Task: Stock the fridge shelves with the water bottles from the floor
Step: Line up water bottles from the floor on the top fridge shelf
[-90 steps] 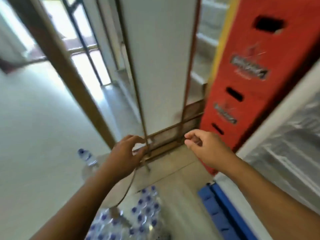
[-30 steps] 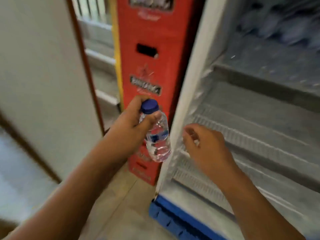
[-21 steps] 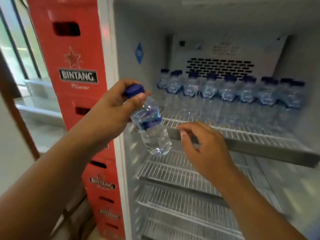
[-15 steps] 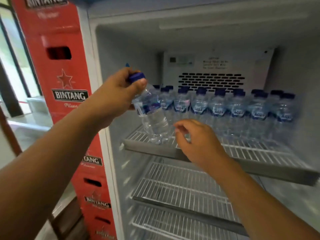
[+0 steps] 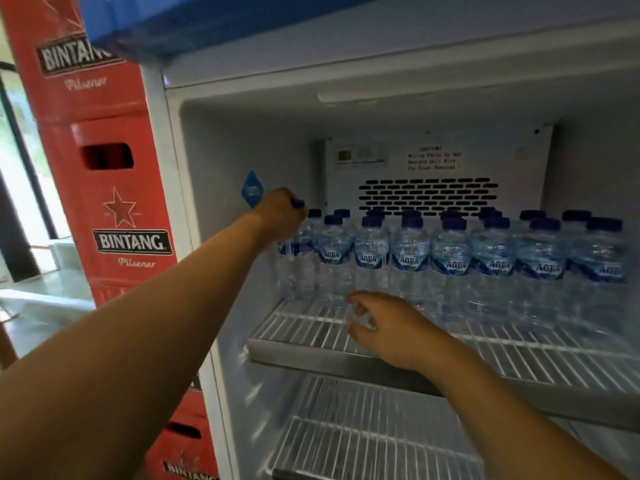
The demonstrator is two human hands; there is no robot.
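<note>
1. Left hand [image 5: 282, 216] reaches deep into the fridge [image 5: 221, 161], fingers curled tight round the blue cap of a water bottle [image 5: 296, 268].
2. Water bottle is upright at the far left of the top shelf [image 5: 311, 327], just beside the row of bottles [image 5: 450, 258]. Cannot tell if its base touches the wire.
3. Right hand [image 5: 384, 327] is over the shelf front, fingers loosely curled, holding nothing.
4. Red crates [image 5: 114, 202] are stacked left of the fridge.

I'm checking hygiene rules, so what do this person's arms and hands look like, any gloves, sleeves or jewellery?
The left forearm and right forearm are bare, no sleeve in view. The left hand and right hand wear no gloves. No watch, bracelet or ring shows on the wrists or visible fingers.
</note>
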